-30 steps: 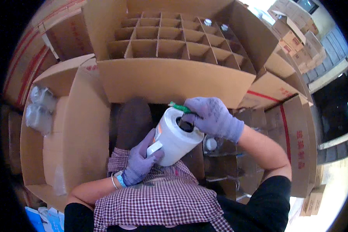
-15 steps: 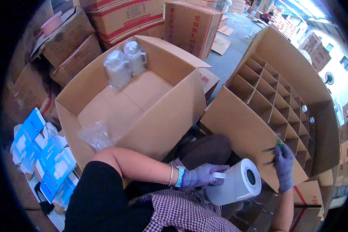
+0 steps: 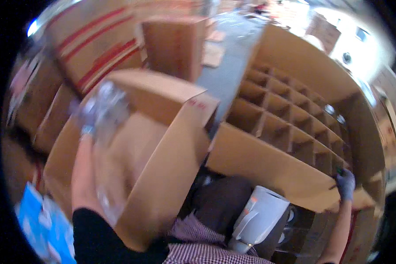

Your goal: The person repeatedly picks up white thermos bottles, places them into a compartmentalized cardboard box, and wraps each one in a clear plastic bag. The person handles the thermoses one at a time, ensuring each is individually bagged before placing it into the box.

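My left hand, in a grey glove, reaches into the far left of an open carton. It is at the plastic-wrapped jugs; motion blur hides its fingers and whether it grips one. A white jug with a side handle and a small orange label lies tilted on my lap, with no hand on it. My gloved right hand is closed round a small dark tool with a green part, its exact kind unclear. That hand is at the near right edge of a carton with cardboard dividers.
Two small shiny tops show in the divided carton's right-hand cells. Blue printed boxes lie at the lower left. Tall cartons stand behind, beside a strip of grey floor. Loose clear plastic lies in the left carton.
My left hand has let go of the white jug, now on my lap, and moved up left to the wrapped jugs. My right hand has shifted right with its tool. The view has turned.
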`<act>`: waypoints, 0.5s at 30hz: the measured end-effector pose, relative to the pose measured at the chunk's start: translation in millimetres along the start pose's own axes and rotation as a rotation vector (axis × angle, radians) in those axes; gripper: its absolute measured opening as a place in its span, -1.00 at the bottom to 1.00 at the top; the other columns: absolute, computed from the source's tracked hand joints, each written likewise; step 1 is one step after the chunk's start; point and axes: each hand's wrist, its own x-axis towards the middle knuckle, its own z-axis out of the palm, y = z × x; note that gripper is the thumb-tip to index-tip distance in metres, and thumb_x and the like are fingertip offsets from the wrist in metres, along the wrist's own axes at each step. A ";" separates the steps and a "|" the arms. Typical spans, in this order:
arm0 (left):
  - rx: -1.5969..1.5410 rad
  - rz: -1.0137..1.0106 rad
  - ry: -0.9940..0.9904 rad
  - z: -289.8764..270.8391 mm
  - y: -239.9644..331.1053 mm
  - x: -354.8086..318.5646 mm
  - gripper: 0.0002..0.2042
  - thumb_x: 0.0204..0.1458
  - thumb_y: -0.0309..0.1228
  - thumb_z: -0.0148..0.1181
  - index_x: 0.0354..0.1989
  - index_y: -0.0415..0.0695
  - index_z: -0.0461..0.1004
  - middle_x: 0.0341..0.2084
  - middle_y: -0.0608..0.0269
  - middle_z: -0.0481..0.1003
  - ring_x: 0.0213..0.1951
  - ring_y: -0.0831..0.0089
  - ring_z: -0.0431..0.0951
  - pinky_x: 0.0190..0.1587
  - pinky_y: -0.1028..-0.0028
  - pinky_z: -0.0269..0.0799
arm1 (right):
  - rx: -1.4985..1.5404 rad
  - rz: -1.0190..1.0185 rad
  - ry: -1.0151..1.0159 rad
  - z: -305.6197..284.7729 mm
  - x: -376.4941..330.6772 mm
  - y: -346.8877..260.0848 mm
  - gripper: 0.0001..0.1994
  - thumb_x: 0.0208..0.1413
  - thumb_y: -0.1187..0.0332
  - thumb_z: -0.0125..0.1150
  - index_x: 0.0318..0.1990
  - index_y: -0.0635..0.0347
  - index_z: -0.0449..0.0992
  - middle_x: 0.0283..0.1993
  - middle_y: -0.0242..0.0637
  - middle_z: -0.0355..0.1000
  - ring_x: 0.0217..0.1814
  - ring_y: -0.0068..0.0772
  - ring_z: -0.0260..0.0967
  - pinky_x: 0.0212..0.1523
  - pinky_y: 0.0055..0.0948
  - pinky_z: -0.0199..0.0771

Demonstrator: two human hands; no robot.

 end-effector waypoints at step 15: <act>-1.443 0.172 -0.435 -185.8 102.3 -23.7 -0.69 -0.03 -0.41 0.25 -0.09 -0.22 0.53 -0.26 0.31 0.52 -0.23 0.45 0.53 -0.11 0.44 0.46 | 0.574 -0.216 0.315 -112.5 -53.6 -96.7 -0.61 0.06 0.39 0.30 0.07 0.25 0.46 -0.03 -0.05 0.45 0.03 -0.06 0.45 0.06 -0.20 0.46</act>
